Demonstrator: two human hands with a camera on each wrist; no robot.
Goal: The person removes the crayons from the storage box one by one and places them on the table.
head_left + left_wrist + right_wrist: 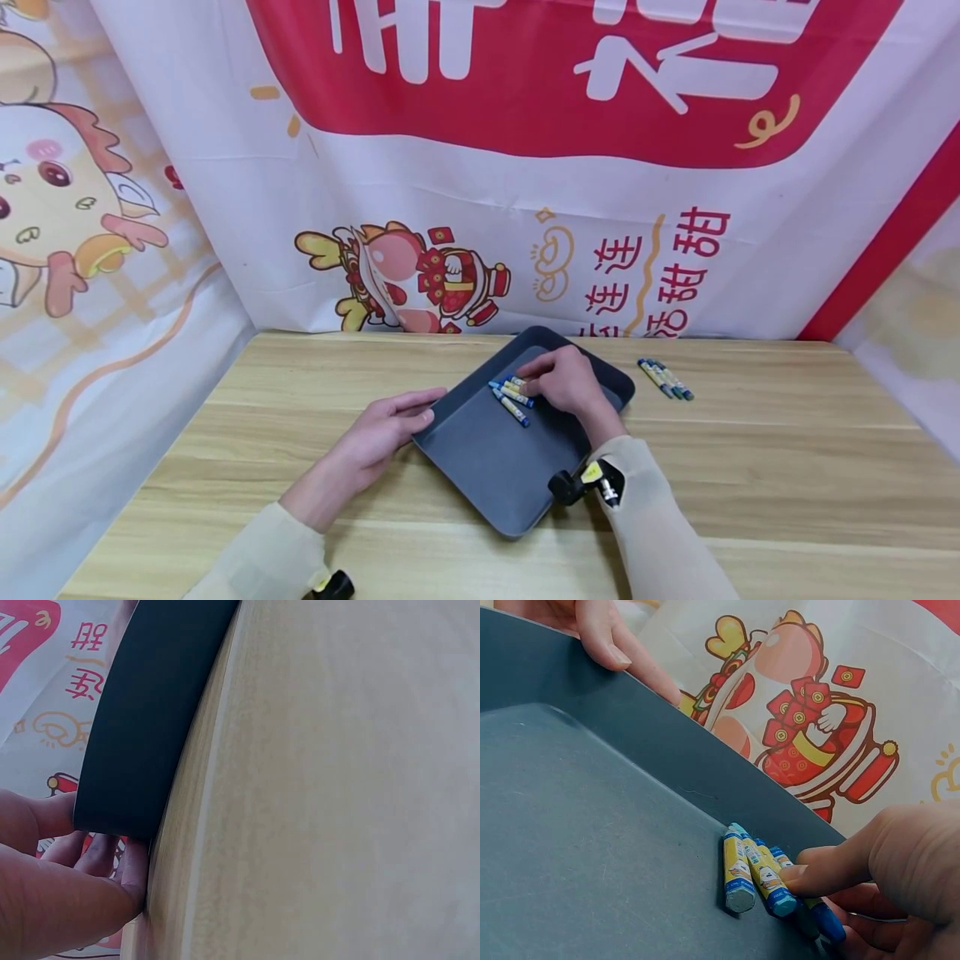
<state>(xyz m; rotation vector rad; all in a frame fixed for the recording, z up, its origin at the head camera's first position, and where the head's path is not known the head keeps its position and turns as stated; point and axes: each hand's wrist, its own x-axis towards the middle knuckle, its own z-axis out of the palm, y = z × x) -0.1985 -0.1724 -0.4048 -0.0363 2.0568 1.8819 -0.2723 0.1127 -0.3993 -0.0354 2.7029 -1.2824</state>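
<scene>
The tray [495,467] lies on the table [750,467] before the banner [675,208]. Several crayons [512,395] lie in the tray; further loose crayons [665,378] lie on the table to its right.

The person's left hand [378,433] lay left of the frame's centre, palm down, fingers straight and pointing right, its forearm in a pale sleeve running down to the lower left. The right hand [564,383] sat just right of centre, knuckles up, fingers bent downward, one fingertip [795,876] pressing low, the sleeved forearm reaching from the lower right.
</scene>
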